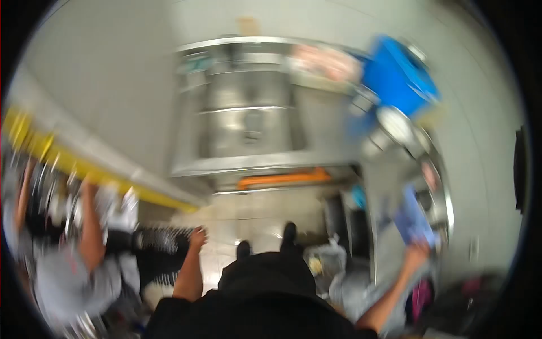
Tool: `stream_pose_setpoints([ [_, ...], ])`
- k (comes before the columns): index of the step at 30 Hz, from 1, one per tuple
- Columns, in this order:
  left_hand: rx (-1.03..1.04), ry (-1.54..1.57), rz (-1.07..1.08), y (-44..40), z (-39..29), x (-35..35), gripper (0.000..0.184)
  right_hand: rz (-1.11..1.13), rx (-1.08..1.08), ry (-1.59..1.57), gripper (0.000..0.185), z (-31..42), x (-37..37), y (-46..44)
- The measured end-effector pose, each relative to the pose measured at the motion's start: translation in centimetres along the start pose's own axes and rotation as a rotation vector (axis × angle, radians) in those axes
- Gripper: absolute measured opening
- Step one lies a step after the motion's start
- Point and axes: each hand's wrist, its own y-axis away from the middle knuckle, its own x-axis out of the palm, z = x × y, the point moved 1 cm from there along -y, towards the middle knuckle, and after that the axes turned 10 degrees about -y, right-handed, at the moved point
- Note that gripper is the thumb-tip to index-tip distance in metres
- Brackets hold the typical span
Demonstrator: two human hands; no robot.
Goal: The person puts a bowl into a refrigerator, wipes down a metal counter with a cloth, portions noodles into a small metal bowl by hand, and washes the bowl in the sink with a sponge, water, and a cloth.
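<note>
A blue-violet sheet of soft-looking material (415,214) is held at its near end by the right hand (418,251), over the grey steel worktop (388,248) on the right; its fingers appear closed on it, though blurred. The left hand (197,237) is extended low to the left, near a black, white-speckled item (164,240); whether anything is grasped there cannot be told.

A spill could be caused if the sheet were swept too far: a round, whitish vessel (397,125) is set farther along the same worktop and could be caught and tipped. The left hand could be bumped, given how near a person in a grey shirt (79,279) is placed.

Beyond the vessel, a tall, bright-blue plastic container (392,76) is seen, its contents hidden. Pinkish pieces are held in a pale, shallow tray (319,83) beside the stainless-steel sink (223,133). Yellowish scraps are contained in a clear plastic bag (337,254) near the feet.
</note>
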Motion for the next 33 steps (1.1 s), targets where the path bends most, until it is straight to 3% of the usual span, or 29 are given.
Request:
stream_pose_setpoints([
  [1, -0.055, -0.104, -0.067, 0.8, -2.3, 1.6, 0.044, 0.165, 0.504, -0.568, 0.038, 4.2, -2.3, -2.0],
  [2, -0.016, -0.030, 0.009, 2.0, -3.9, 3.3, 0.029, 0.285, 0.520, -0.666, 0.051, 2.7, 3.0, -0.5],
  [3, -0.004, -0.051, 0.214, -0.1, -2.7, 3.8, 0.008, 0.255, 0.602, -0.771, 0.057, 2.7, 7.6, 1.0],
  [4, 0.021, -0.020, 0.246, 1.1, -3.0, 5.1, 0.009, 0.259, 0.627, -0.689, 0.062, 3.0, 12.8, 2.9],
  [5, -0.174, 0.080, 0.327, -0.2, -1.9, 5.8, 0.010, 0.221, 0.469, -0.767, 0.064, 3.7, 16.3, 3.8],
  [6, -0.131, -0.079, 0.285, 1.7, -3.3, 9.0, 0.011, 0.394, 0.514, -0.489, 0.062, 4.4, 18.6, 2.6],
  [7, -0.097, -0.234, 0.242, 4.9, -3.8, 10.8, 0.011, 0.210, 0.522, -0.375, 0.058, 6.2, 18.6, 1.7],
  [9, -0.397, -0.397, 0.129, 8.1, -6.2, 14.9, 0.020, 0.159, 0.693, -0.321, 0.062, 7.8, 19.3, -1.4],
  [10, -0.384, -0.424, 0.139, 8.0, -7.6, 16.5, 0.020, 0.128, 0.752, -0.304, 0.063, 8.2, 20.1, -2.7],
  [13, 0.756, -1.474, 0.445, 5.6, -5.8, 17.8, 0.026, 0.194, 0.699, -0.383, 0.064, 9.6, 22.0, -7.0],
  [16, 0.926, -1.372, 0.546, 6.7, -8.4, 20.9, 0.023, 0.273, 0.524, -0.530, 0.064, 9.9, 24.3, -11.8],
  [17, 0.908, -1.376, 0.538, 7.0, -9.2, 21.4, 0.023, 0.267, 0.426, -0.600, 0.063, 9.9, 25.7, -13.3],
  [20, 0.282, -0.792, 0.427, 6.1, -12.2, 23.5, 0.034, 0.283, 0.311, -0.662, 0.062, 8.6, 28.4, -18.0],
  [22, -0.068, -0.684, 0.234, 6.9, -17.5, 26.2, 0.048, 0.300, 0.302, -0.650, 0.061, 7.5, 29.2, -21.1],
  [24, 0.076, -0.800, 0.229, 7.1, -22.2, 28.5, 0.050, 0.502, 0.765, -1.063, 0.056, 6.0, 29.0, -24.3],
  [25, 0.114, -0.798, 0.295, 6.9, -24.2, 29.5, 0.049, 0.505, 0.761, -1.055, 0.056, 5.6, 29.1, -25.6],
  [27, 0.170, -0.746, 0.467, 6.5, -27.7, 31.6, 0.048, -0.171, 0.679, -0.859, 0.058, 4.8, 28.7, -28.3],
  [30, 0.243, -0.730, 0.713, 6.2, -33.6, 35.5, 0.047, 0.122, 1.105, -1.336, 0.069, 4.2, 27.4, -32.3],
  [32, 0.247, -0.799, 0.910, 6.5, -37.2, 37.7, 0.048, 0.044, 1.179, -1.295, 0.067, 4.1, 25.3, -32.6],
  [33, 0.240, -0.840, 0.984, 6.2, -38.5, 38.2, 0.047, 0.011, 1.093, -1.045, 0.061, 3.2, 24.4, -31.5],
])
